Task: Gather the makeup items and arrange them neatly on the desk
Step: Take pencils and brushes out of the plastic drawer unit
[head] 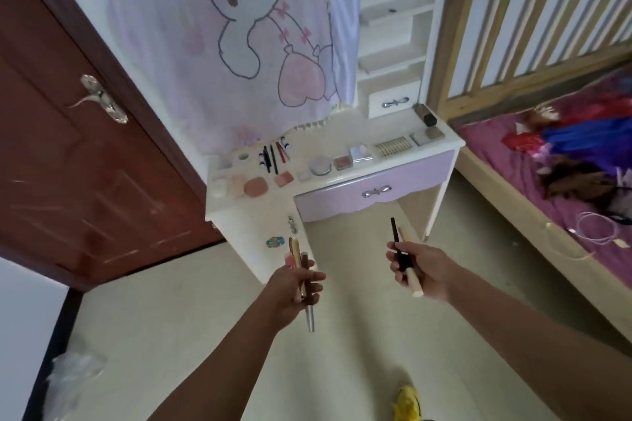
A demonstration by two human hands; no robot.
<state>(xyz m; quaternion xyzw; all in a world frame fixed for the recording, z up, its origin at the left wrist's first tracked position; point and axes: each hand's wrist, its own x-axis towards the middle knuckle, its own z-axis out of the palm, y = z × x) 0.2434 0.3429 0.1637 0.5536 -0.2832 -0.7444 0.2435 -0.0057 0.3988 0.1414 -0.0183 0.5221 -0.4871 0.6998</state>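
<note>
So — left grip (294,287) pinches makeup sticks (296,255); right grip (422,270) pinches black pen (396,239), cream stick (415,282).

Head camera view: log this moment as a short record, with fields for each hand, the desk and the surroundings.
left hand: grips a gold stick and a silver-ended stick, held over the floor
right hand: grips a black pencil and a pale wooden stick
desk: white, with a purple drawer; makeup lies in rows on top
on desk: dark pencils, round compact, pink puff
surroundings: brown door to the left, bed to the right
</note>
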